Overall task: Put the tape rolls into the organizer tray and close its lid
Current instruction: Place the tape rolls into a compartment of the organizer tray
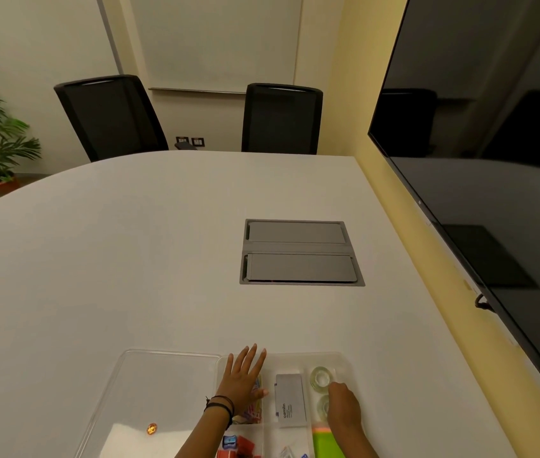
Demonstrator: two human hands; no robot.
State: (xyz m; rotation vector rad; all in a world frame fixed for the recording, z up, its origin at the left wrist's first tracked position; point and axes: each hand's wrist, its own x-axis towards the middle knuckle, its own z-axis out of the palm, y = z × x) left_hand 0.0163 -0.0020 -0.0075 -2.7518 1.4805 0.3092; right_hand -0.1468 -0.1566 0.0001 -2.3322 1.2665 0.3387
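Hands at open tray, two tape rolls in.

Right hand (344, 406), fingers curled, rests on near tape roll (323, 406) in the tray's (341, 358) right compartment; whether it pinches the roll cannot be told. Far roll (321, 378) lies just beyond. Left hand (242, 381) spread flat over left compartment. Grey box (290, 404) between. Clear lid (149, 391) lies open, left, on table (130, 259).
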